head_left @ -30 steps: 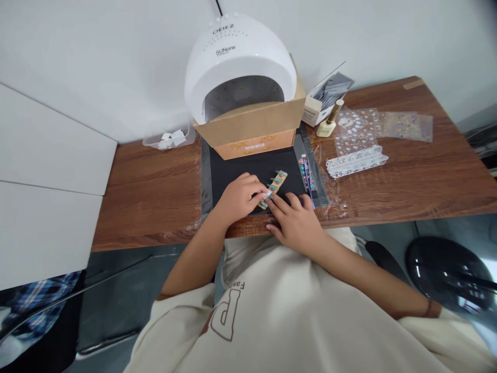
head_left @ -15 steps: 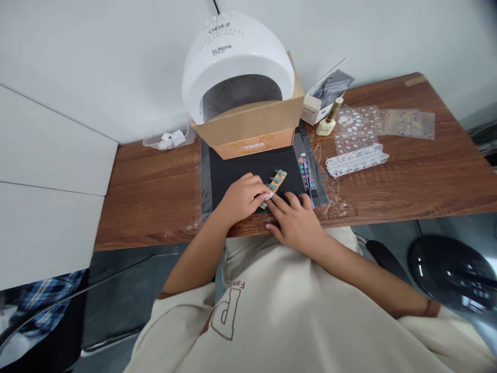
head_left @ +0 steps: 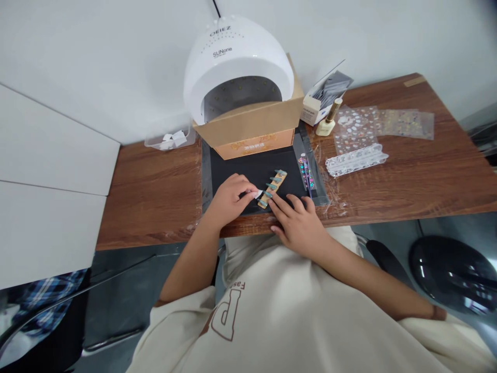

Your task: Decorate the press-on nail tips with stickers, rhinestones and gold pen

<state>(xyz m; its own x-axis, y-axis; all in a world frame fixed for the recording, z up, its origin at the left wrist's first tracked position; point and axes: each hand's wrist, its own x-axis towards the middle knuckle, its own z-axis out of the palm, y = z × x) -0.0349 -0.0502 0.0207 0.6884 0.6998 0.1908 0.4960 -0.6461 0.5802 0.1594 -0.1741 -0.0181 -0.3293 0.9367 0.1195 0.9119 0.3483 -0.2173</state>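
Nail strip (head_left: 277, 184): narrow, straight, tan; lies on black mat (head_left: 236, 167), set diagonally, far end angled right. Nails (head_left: 271, 186): five, blue-green, long, tapered; mounted crosswise in spaced row along strip, tips directed left. White wipe (head_left: 259, 194): small; pinched in left hand (head_left: 228, 202), just left of strip's near half.

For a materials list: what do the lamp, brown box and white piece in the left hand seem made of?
Lamp: probably glossy plastic, smooth with highlights. Brown box: likely matte cardboard, plain brown with straight edges. White piece: looks thin, matte; paper or cloth, cannot tell.
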